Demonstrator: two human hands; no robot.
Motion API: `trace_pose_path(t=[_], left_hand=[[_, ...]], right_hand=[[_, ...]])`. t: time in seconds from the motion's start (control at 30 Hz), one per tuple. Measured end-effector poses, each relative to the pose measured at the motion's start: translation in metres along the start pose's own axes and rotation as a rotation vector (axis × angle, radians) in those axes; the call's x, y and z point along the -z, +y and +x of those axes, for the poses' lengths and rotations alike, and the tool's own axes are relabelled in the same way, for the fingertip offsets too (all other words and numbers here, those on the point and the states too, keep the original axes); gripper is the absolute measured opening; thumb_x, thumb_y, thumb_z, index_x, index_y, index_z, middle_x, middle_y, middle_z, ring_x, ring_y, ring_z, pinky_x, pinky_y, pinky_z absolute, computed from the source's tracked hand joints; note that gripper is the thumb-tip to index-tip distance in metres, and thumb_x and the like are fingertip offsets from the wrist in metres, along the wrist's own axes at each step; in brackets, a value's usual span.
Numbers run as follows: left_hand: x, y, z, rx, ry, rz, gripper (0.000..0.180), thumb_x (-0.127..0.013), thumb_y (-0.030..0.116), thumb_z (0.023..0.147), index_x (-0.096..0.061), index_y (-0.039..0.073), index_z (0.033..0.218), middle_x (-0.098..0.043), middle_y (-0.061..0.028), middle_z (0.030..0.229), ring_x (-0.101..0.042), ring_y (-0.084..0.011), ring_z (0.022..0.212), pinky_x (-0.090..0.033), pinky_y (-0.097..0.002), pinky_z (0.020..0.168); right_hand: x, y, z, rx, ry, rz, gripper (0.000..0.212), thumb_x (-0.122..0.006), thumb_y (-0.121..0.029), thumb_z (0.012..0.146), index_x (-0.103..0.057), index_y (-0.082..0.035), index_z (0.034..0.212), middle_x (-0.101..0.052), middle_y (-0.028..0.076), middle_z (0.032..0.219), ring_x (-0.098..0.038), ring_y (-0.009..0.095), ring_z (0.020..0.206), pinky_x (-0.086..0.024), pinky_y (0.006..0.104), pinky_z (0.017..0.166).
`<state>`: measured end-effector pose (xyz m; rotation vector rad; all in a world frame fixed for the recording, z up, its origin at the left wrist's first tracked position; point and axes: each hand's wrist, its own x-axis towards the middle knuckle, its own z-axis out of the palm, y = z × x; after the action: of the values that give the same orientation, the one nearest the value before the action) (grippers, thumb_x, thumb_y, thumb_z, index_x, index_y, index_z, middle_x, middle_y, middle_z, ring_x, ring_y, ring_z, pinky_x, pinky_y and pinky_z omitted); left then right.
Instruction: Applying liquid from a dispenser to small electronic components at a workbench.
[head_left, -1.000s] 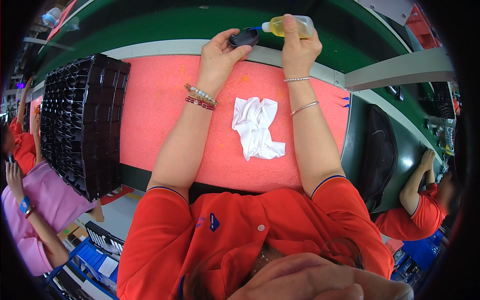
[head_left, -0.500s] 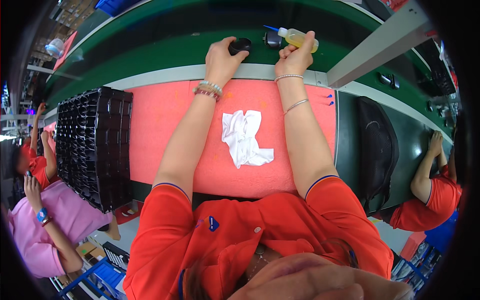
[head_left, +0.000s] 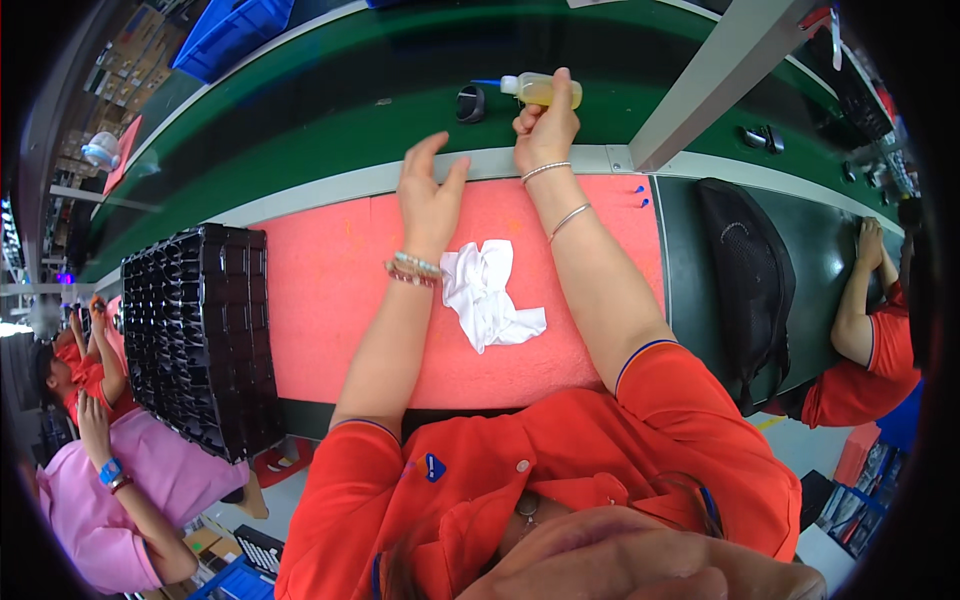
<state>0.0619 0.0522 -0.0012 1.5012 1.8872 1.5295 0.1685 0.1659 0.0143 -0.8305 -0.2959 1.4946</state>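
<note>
My left hand [head_left: 430, 205] is raised above the near edge of the green belt and the pink mat, fingers spread, holding nothing. In my right hand [head_left: 548, 130] is a small clear squeeze bottle [head_left: 537, 90] of yellow liquid with a white cap and a thin blue tip. The bottle lies nearly level, its tip toward the left. A rounded black part [head_left: 470, 104] rests on the green belt [head_left: 330, 120], just below the blue tip and beyond my left hand. A crumpled white cloth [head_left: 490, 295] lies on the pink mat [head_left: 330, 310] between my forearms.
Black stacked trays [head_left: 225, 340] stand at the mat's left. To the right are two small blue tips [head_left: 642, 196], a black bag [head_left: 750, 280] and a grey post [head_left: 720, 85]. More black parts [head_left: 762, 138] sit on the belt. Other people work at both sides.
My left hand has let go of a black part and drawn back toward me, fingers opening. My right hand still grips the bottle. The whole view has shifted slightly.
</note>
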Motion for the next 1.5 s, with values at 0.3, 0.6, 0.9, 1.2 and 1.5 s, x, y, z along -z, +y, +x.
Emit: trace_pose_path(t=[0.3,0.6,0.9,1.2,1.5], left_hand=[[-0.008,0.007,-0.004,0.078,-0.082,-0.618,0.04,-0.055,0.011,0.087,-0.043,-0.002,0.123,-0.054,-0.0111,0.115,-0.054,-0.0146,0.1,-0.043,-0.0244,0.084],[-0.005,0.004,-0.002,0.143,-0.14,-0.526,0.035,-0.052,0.022,0.091,-0.048,-0.002,0.117,-0.056,-0.0055,0.107,-0.053,-0.0094,0.093,-0.043,-0.0225,0.08],[-0.006,-0.003,0.0,0.155,-0.15,-0.516,0.036,-0.051,0.024,0.092,-0.049,-0.002,0.117,-0.057,-0.0034,0.105,-0.053,-0.0072,0.088,-0.043,-0.0205,0.073],[-0.007,-0.001,0.0,0.149,-0.12,-0.506,0.037,-0.051,0.024,0.091,-0.049,-0.004,0.116,-0.057,-0.0092,0.108,-0.055,-0.0138,0.096,-0.044,-0.026,0.083],[-0.007,-0.002,-0.001,0.151,-0.103,-0.547,0.036,-0.051,0.023,0.091,-0.048,-0.002,0.118,-0.057,-0.0059,0.107,-0.055,-0.0094,0.089,-0.045,-0.0225,0.074]], right_hand=[[-0.008,0.037,-0.055,-0.323,-0.376,0.059,0.038,-0.062,-0.043,0.08,-0.053,-0.006,0.082,-0.053,0.002,0.074,-0.05,0.009,0.063,-0.041,0.0225,0.055],[-0.004,0.045,-0.051,-0.303,-0.426,-0.036,0.05,-0.059,-0.055,0.077,-0.056,-0.005,0.079,-0.054,0.002,0.072,-0.049,0.008,0.062,-0.042,0.0228,0.055],[-0.006,0.045,-0.053,-0.201,-0.429,-0.093,0.05,-0.058,-0.055,0.078,-0.058,-0.004,0.078,-0.057,0.003,0.073,-0.052,0.01,0.064,-0.043,0.0238,0.057],[-0.008,0.045,-0.053,-0.217,-0.428,-0.081,0.049,-0.059,-0.053,0.078,-0.058,-0.004,0.079,-0.057,0.004,0.072,-0.054,0.01,0.062,-0.044,0.0235,0.054],[-0.008,0.044,-0.056,-0.214,-0.441,-0.101,0.048,-0.059,-0.052,0.079,-0.057,-0.003,0.079,-0.057,0.005,0.072,-0.054,0.011,0.061,-0.045,0.0233,0.053]])
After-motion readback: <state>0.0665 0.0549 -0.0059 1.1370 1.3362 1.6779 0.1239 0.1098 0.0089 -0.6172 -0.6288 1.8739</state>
